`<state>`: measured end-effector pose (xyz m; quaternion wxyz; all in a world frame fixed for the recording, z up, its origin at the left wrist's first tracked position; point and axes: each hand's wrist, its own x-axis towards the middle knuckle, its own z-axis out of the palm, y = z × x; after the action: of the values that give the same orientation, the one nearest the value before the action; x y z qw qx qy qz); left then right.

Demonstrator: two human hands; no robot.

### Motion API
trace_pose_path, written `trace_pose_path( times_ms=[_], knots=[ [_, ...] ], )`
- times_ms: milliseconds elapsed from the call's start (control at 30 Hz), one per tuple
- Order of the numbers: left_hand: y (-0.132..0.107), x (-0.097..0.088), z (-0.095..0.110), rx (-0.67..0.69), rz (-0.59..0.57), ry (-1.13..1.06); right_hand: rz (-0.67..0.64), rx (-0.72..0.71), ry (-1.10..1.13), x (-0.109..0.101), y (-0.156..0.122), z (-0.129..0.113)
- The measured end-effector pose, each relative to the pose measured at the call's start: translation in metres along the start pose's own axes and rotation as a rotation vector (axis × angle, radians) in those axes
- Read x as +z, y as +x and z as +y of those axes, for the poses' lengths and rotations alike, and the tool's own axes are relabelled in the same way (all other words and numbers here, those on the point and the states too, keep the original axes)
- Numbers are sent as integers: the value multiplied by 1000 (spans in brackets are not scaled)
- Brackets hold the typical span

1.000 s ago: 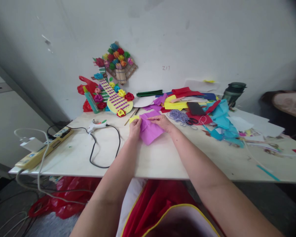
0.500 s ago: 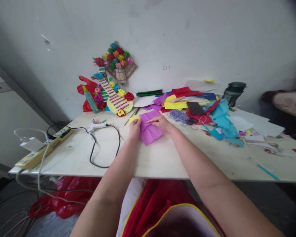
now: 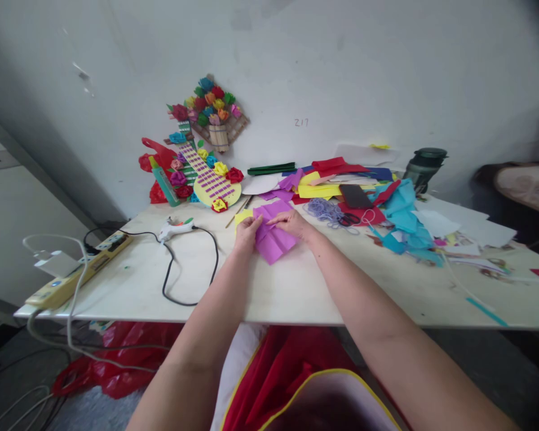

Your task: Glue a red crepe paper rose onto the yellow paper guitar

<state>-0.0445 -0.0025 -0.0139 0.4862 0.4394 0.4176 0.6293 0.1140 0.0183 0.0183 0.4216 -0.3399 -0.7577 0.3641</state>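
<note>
A creased purple paper sheet (image 3: 275, 240) lies on the pale table (image 3: 269, 287) in front of me. My left hand (image 3: 246, 233) pinches its left edge with curled fingers. My right hand (image 3: 293, 223) presses and pinches the sheet's upper part, fingers closed together on it. A small yellow paper piece (image 3: 241, 216) peeks out just behind my left hand.
A glue gun (image 3: 176, 228) with a black cord lies to the left, a power strip (image 3: 78, 267) at the far left edge. Paper-flower crafts (image 3: 209, 149) lean on the wall. Colored paper scraps, scissors (image 3: 349, 220), a phone (image 3: 356, 196) and a dark bottle (image 3: 424, 167) crowd the right.
My right hand has slid a little left along the purple sheet toward my left hand, and the sheet has gathered slightly. Otherwise nothing has moved.
</note>
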Motion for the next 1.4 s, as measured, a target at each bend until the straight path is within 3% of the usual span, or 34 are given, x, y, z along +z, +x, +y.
trace_pose_path(
  times_ms=[233,433,633,1067,1400],
  knots=[
    [5,-3,-5,38,7,39,-79,28,53,-8,-4,-5],
    [7,-1,-7,117,-22,83,47,101,113,-9,-3,-3],
    [5,0,-6,136,-49,139,-7,213,90,-1,-1,11],
    [1,1,-3,-6,-125,74,-18,324,221,-1,-6,-1],
    [-5,1,3,-124,-194,-96,-20,195,258,-3,-6,4]
  ],
)
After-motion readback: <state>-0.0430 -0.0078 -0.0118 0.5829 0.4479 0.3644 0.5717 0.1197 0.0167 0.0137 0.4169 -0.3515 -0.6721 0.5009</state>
